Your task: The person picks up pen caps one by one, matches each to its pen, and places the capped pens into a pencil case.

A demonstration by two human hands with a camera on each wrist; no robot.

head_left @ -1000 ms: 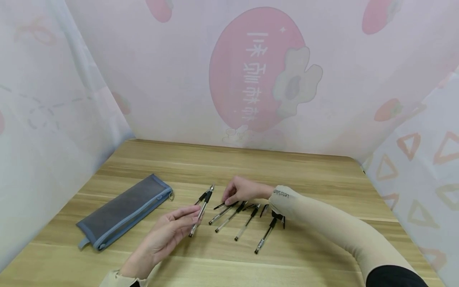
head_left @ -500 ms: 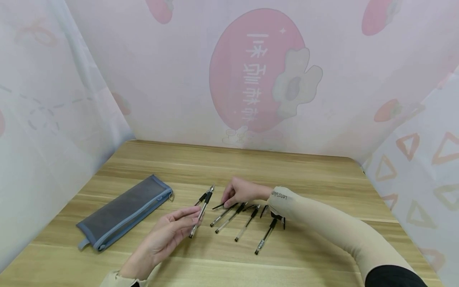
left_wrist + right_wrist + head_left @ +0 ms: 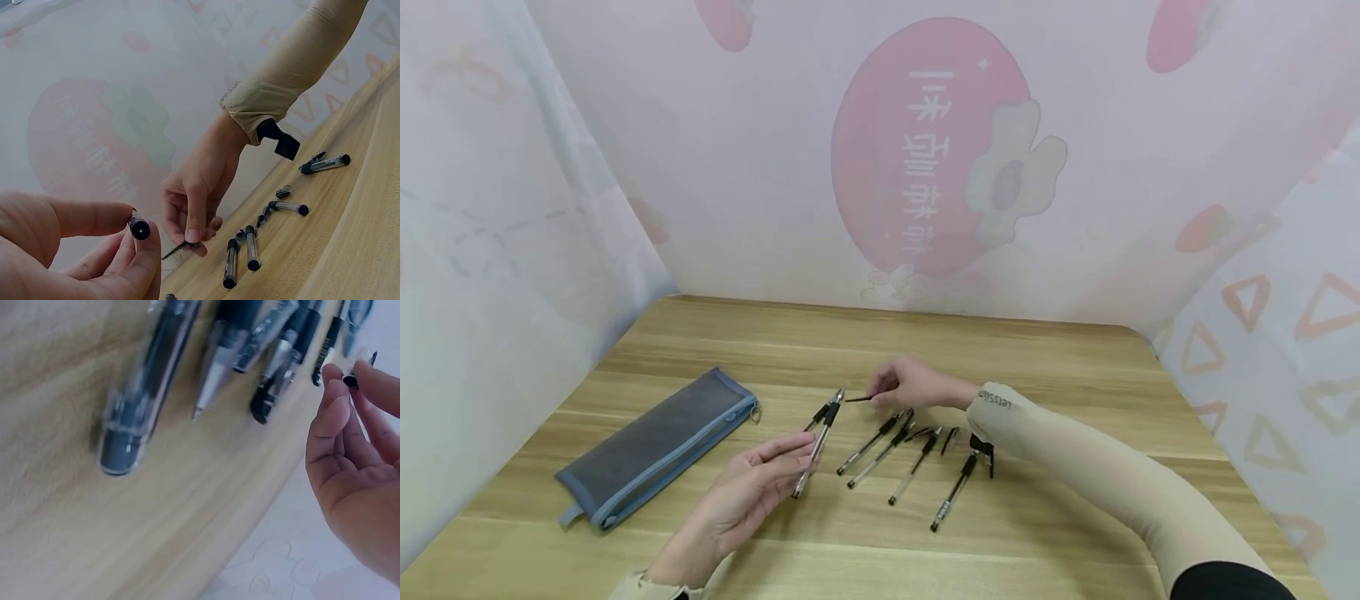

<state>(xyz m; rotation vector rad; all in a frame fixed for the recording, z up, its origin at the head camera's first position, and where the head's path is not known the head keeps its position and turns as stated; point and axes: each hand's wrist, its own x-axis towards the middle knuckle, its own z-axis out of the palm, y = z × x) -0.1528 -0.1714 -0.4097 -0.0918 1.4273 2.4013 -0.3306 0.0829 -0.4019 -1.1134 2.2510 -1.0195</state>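
My left hand (image 3: 748, 492) pinches an uncapped gel pen (image 3: 822, 433) by its clear barrel, metal tip pointing up and away. In the left wrist view the black end of this pen (image 3: 140, 229) shows between thumb and fingers. Just behind it in the head view, another pen (image 3: 818, 416) is partly hidden. My right hand (image 3: 917, 386) pinches a pen cap (image 3: 859, 399) between thumb and fingertips; its long clip points left toward the pen's tip. In the right wrist view the cap's dark end (image 3: 350, 381) shows at the fingertips.
Several uncapped gel pens lie in a loose row under the right arm, among them one pen (image 3: 952, 496) at the right. A loose pen cap (image 3: 950, 440) lies close by. At the left a grey zip pencil case (image 3: 655, 446) rests on the wooden table (image 3: 1037, 542).
My right hand has lifted and moved slightly away from the row of pens, bringing the cap up near the tip of the held pen. The left hand has hardly moved.
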